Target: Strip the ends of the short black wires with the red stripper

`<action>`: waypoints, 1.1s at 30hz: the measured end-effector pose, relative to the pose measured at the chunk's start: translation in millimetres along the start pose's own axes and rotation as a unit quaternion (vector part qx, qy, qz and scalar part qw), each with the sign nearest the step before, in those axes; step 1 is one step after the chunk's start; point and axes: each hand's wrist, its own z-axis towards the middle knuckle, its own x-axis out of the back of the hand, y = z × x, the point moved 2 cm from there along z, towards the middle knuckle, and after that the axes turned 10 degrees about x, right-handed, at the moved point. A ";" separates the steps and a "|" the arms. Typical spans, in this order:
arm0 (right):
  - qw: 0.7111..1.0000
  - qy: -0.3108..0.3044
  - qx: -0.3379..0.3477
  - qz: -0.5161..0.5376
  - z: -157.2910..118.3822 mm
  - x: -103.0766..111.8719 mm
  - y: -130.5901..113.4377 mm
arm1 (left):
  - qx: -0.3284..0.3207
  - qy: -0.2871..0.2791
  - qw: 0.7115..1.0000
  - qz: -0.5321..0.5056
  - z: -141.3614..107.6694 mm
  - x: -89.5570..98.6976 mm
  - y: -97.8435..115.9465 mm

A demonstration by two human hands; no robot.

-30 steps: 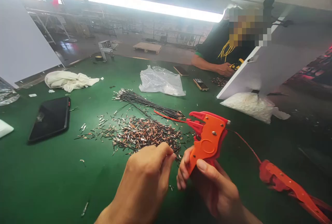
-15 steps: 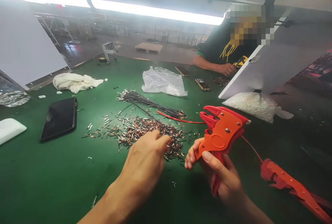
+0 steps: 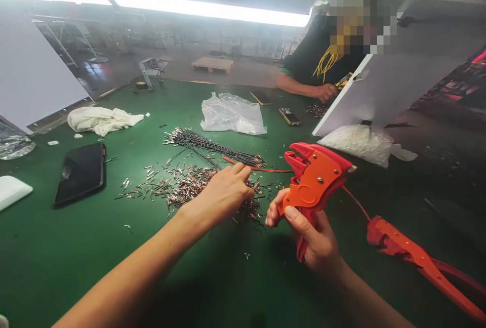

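My left hand (image 3: pixel 230 189) is over the pile of short black and copper wire pieces (image 3: pixel 186 189), its fingers bent and pressed together near the red strip (image 3: pixel 271 170); what they hold, if anything, is hidden. Just behind lies a bundle of long black wires (image 3: pixel 216 147) with bare ends. My right hand (image 3: pixel 311 232) is wrapped round the handle of an orange and red wire stripper (image 3: pixel 311 181), whose jaws point up and left.
A second orange tool (image 3: pixel 413 254) lies at the right. Further back are a clear plastic bag (image 3: pixel 231 115), a keypad phone (image 3: pixel 289 116), a white bag (image 3: pixel 357 140) and a person's hand (image 3: pixel 325 92). At the left are a black phone (image 3: pixel 80 173) and a cloth (image 3: pixel 100 119).
My left hand has moved forward over the pile, towards the wire bundle. My right hand still holds the wire stripper. The whole view has shifted slightly.
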 end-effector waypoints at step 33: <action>0.984 0.003 -0.114 0.136 -2.6 -15.1 3.8 | 0.281 0.041 0.564 -0.776 -25.2 4.7 19.6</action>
